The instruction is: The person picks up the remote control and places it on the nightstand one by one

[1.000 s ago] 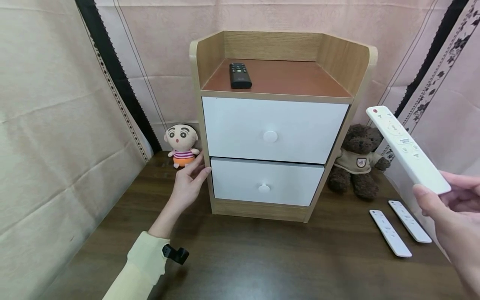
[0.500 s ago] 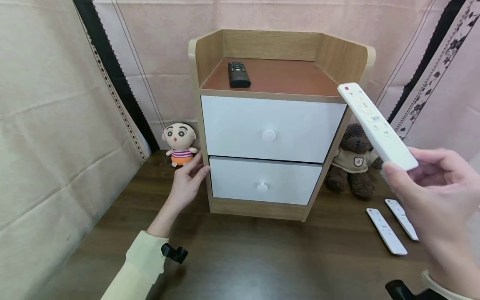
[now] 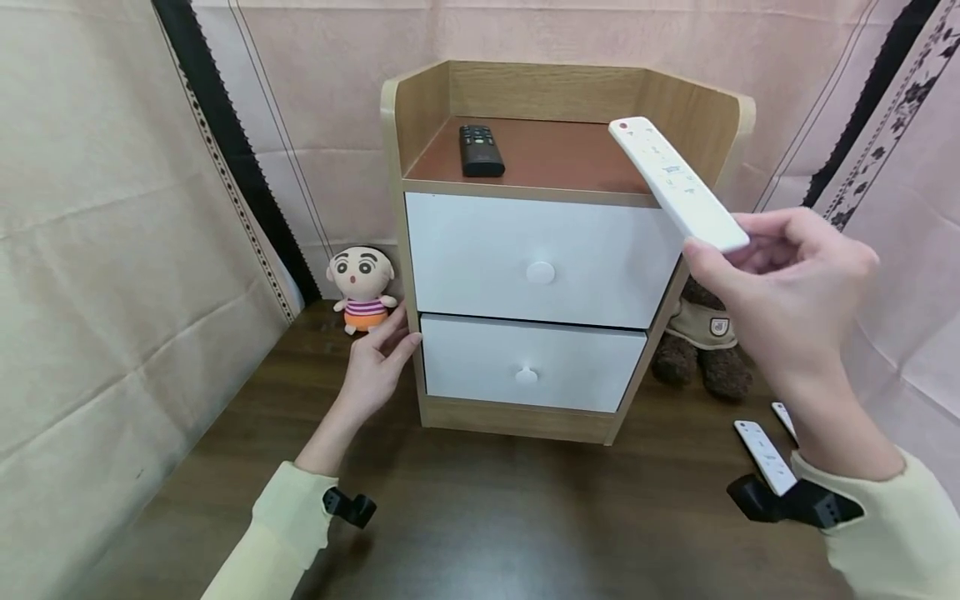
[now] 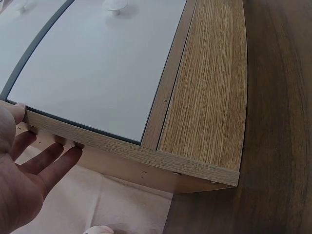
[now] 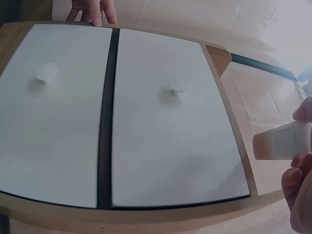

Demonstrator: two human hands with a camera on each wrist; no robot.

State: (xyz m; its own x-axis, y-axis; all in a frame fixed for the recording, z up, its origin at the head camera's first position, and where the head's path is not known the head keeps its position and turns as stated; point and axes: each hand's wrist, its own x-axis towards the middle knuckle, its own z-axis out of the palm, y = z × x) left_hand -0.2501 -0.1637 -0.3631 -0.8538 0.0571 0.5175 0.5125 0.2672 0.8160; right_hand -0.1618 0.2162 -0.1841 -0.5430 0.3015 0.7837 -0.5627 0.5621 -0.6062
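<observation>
My right hand (image 3: 795,292) pinches a white remote control (image 3: 678,183) by its lower end, thumb on one side and fingers on the other. The remote is tilted, its far end overlapping the brown top shelf of a small wooden cabinet (image 3: 517,421) in the head view. In the right wrist view the remote's underside (image 5: 282,141) shows beside the cabinet. My left hand (image 3: 377,371) rests against the cabinet's left side, fairly straight fingers (image 4: 63,165) on the side panel and thumb at its front edge. A black remote control (image 3: 481,152) lies on the top shelf, at its left.
Both white drawers, upper (image 3: 480,250) and lower (image 3: 480,358), are closed. A cartoon doll (image 3: 363,287) stands left of the cabinet. At right are a brown teddy bear (image 3: 723,371), partly hidden by my hand, and two white remotes, the nearer one (image 3: 765,457) partly covered by my wrist camera.
My right hand has carried the white remote leftward and up, from beside the teddy bear to the cabinet's top right. The left hand stays at the cabinet's side.
</observation>
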